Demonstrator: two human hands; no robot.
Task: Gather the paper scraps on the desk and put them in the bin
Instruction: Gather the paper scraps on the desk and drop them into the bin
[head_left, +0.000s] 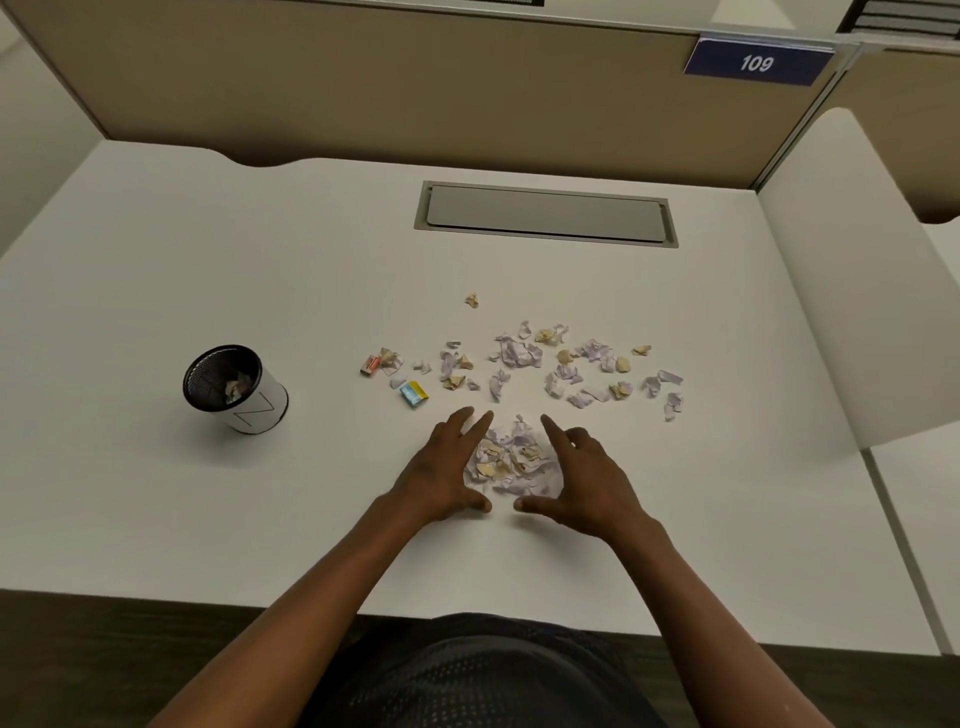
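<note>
A small heap of white and tan paper scraps lies on the white desk between my two hands. My left hand rests against the heap's left side and my right hand against its right side, both with fingers spread and thumbs nearly meeting in front. Neither hand holds anything. Several more scraps are scattered beyond the heap, with one stray piece farther back. The bin, a small black mesh cup with a white wrap, stands to the left with some paper inside.
A blue and yellow eraser and an orange and white eraser lie among the left scraps. A grey cable hatch is set in the desk at the back. Beige partition walls bound the desk behind and at right.
</note>
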